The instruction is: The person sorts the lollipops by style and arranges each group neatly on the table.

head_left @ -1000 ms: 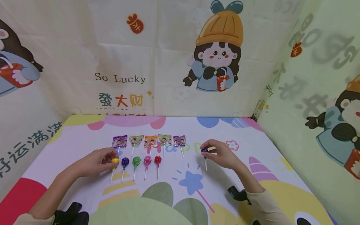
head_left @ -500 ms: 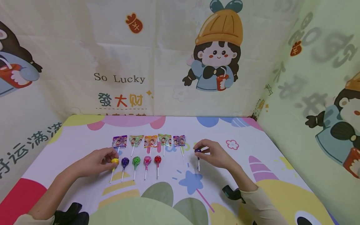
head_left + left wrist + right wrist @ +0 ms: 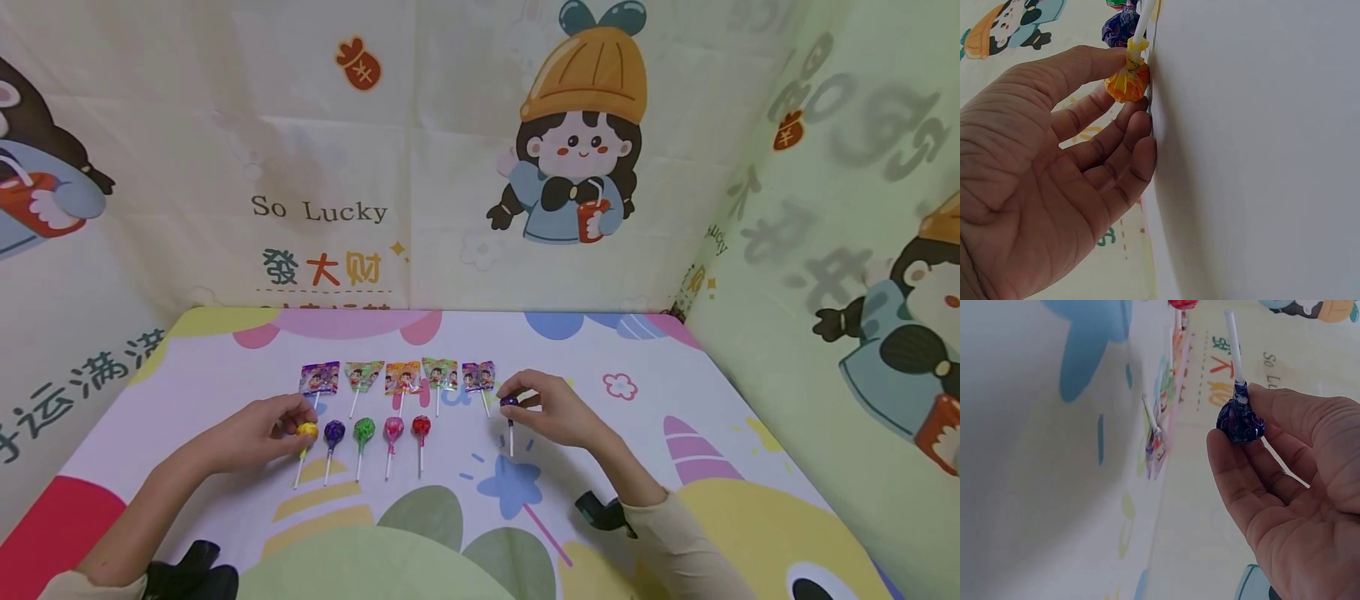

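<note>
My left hand [image 3: 266, 432] pinches the yellow-wrapped lollipop [image 3: 1127, 84] at the left end of the near row, thumb and forefinger at its head. Between the thumb and fingers of my right hand [image 3: 551, 407] is a dark purple lollipop [image 3: 1240, 420], its white stick pointing toward me. It is held just above the table, right of both rows. Beside the yellow one lie a purple lollipop [image 3: 333, 432], a green lollipop [image 3: 363, 429], a pink lollipop [image 3: 393, 428] and a red lollipop [image 3: 421, 426], sticks toward me.
Behind the near row lies a row of several flat-wrapped lollipops [image 3: 402, 377], ending at the right with a purple-packaged lollipop [image 3: 478, 377]. A patterned cloth [image 3: 600, 350] covers the table. Printed curtains [image 3: 450, 150] stand along the back and sides.
My right hand has moved left with the purple lollipop, closer to the right end of the rows. The left hand has stayed on the yellow lollipop.
</note>
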A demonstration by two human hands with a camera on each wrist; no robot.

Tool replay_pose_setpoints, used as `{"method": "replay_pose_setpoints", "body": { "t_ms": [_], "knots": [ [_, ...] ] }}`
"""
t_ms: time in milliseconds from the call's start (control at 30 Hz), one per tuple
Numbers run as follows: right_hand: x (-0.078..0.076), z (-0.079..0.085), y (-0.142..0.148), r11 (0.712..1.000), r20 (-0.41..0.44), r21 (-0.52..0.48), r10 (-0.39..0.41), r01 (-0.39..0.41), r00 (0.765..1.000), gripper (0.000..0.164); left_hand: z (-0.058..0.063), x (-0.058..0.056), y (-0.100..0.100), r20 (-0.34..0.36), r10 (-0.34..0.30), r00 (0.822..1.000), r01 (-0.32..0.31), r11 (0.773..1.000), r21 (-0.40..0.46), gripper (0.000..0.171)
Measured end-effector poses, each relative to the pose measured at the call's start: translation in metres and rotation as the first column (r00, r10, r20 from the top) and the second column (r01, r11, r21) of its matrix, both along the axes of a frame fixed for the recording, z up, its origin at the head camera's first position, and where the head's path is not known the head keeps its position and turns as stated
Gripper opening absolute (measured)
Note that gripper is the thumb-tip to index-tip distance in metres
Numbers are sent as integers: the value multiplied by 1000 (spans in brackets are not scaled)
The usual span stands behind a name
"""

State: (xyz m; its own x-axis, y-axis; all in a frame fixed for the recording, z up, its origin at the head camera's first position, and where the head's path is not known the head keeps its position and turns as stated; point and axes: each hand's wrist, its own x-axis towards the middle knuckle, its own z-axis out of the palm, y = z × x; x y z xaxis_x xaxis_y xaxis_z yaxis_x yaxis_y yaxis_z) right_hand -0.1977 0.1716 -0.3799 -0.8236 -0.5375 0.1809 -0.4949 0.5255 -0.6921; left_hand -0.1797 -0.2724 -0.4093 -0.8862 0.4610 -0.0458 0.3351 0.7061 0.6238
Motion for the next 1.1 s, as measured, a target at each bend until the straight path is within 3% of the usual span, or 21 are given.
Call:
{"method": "replay_pose_setpoints", "body": {
  "t_ms": [800,1100],
  "knots": [
    [-8,-4,-46,997,10,-7,82,-82,997,24,1,0,0,-5,-5,1000,5,1000,-3,27],
    [-9,-15,-61,992,48,-12,123,-122,991,22,0,-1,0,8,7,1000,-7,1000,-6,27]
  ]
}}
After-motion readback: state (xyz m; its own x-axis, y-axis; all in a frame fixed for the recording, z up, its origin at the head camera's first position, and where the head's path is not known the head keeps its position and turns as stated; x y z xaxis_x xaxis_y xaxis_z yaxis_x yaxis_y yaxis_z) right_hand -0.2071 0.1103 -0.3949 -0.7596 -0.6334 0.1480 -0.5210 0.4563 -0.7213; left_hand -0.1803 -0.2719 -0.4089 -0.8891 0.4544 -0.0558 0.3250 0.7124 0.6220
